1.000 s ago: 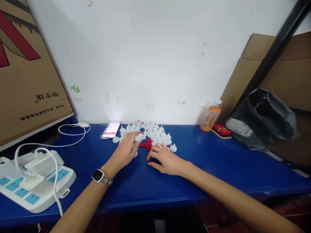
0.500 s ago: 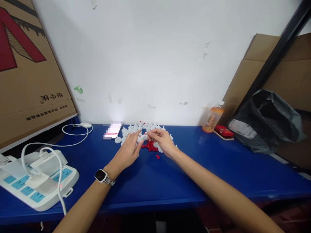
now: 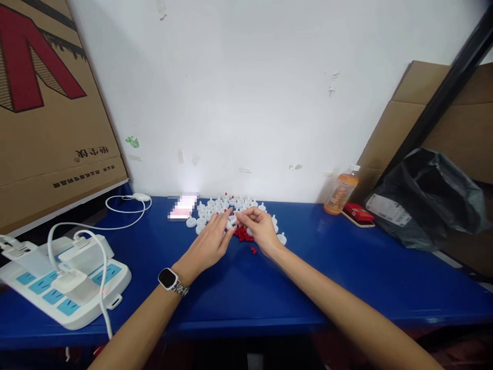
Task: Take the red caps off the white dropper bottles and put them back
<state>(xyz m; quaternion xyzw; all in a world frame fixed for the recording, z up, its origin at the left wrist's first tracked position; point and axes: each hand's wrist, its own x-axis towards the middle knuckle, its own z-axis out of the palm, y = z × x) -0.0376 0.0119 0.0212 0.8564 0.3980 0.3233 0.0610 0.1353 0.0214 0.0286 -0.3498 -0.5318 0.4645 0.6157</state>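
My left hand (image 3: 210, 242), with a watch (image 3: 168, 279) on its wrist, holds a white plastic nozzle cap (image 3: 231, 221) between thumb and fingers. At the tip of that nozzle cap, my right hand (image 3: 262, 232) has its thumb and forefinger pinched together; what lies inside the pinch is too small to make out. Just below the fingers is a pile of small red caps (image 3: 243, 235). A few loose red pieces (image 3: 253, 251) lie nearer to me. Many white nozzle caps (image 3: 191, 222) stand behind and around both hands, some with red tips.
On the left are a power strip (image 3: 73, 321) with plugs and white cables, and a phone (image 3: 184, 206) with a lit screen. To the right stand an orange drink bottle (image 3: 342, 190), a red box (image 3: 358, 211) on another phone, and a grey plastic bag (image 3: 427, 200). Cardboard (image 3: 57, 128) leans at left.
The whole view has shifted slightly, so things sit a little farther right. Both hands remain together at the white nozzle cap, which looks a bit more tilted.
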